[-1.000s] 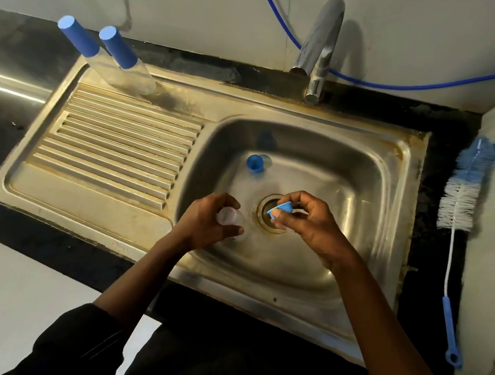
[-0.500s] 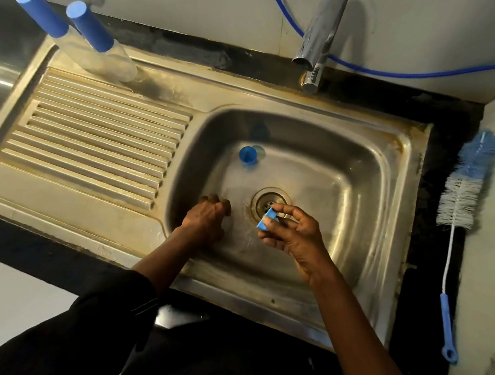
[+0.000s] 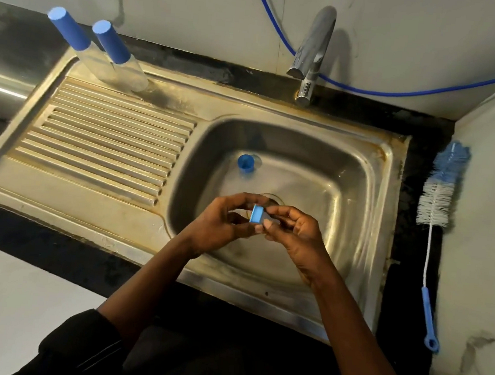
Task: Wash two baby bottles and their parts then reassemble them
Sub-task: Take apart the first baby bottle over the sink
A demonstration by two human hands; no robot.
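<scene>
Seen from the head, the left hand (image 3: 222,225) and right hand (image 3: 294,234) both pinch a blue ring (image 3: 256,214) in curled fingertips above the sink (image 3: 363,182), probably so drips fall inside. A second ring (image 3: 245,163) lies in the basin. Two bottles (image 3: 130,75) stand capped on the drainboard (image 3: 109,145), likely left there to drain.

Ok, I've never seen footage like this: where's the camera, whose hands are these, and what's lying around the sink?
No machine here: one camera worn on a person's head looks down at their bare hands. The left hand and right hand pinch a small blue ring together above the steel sink. Another blue part lies in the basin. Two blue-capped bottles stand at the draining board's back corner; a bottle brush lies on the dark counter at right.
</scene>
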